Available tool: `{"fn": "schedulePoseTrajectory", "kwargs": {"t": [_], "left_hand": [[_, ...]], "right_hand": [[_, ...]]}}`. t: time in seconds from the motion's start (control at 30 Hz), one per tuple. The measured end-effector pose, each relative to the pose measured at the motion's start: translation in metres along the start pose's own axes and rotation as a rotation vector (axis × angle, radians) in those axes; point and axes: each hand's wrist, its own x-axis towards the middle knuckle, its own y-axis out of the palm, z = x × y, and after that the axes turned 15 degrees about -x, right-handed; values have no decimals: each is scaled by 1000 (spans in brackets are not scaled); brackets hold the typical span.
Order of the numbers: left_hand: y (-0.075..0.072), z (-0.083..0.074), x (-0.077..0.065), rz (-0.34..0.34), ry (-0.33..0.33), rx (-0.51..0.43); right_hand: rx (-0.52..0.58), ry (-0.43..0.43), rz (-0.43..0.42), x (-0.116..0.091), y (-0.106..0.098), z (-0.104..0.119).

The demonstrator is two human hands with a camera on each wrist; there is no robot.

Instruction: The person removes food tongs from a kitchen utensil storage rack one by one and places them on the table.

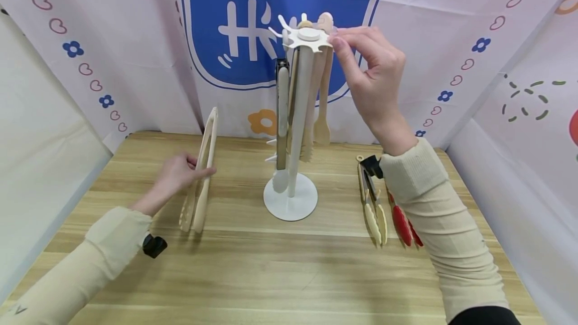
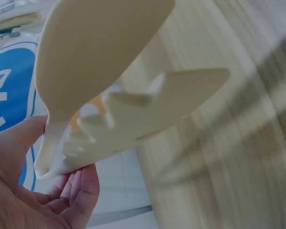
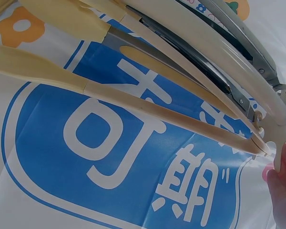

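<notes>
One pair of beige tongs [image 1: 202,199] left of a white rack [image 1: 298,129], joined end up and tips down, gripped between thumb and fingers of the left hand [image 1: 176,174]. On the wooden table [image 1: 271,275], the rack upright on its round base [image 1: 291,210], hung with several utensils [image 1: 322,132], its top edge pinched by the right hand [image 1: 377,74]. Toward the table's right side, yellow-tipped tongs [image 1: 371,219] and, partly behind a sleeve [image 1: 442,214], red-tipped tongs [image 1: 401,225] just beside. Behind, a white curtain [image 1: 149,54] with a blue panel [image 1: 244,71].

The tall white round-based rack [image 1: 298,139] stands between my left hand [image 1: 175,177] and the cream-tipped metal tongs [image 1: 372,220]; before its base, the pale wood-grain tabletop [image 1: 271,275] leaves me room to pass.
</notes>
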Motion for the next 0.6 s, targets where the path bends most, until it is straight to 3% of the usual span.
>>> {"fn": "schedulePoseTrajectory", "kwargs": {"t": [0.2,0.6], "left_hand": [[7,5,2,53,-31,47],[28,18,6,124,-4,114]], "right_hand": [[2,20,5,0,1,1],[17,23,-5,0,1,2]]}}
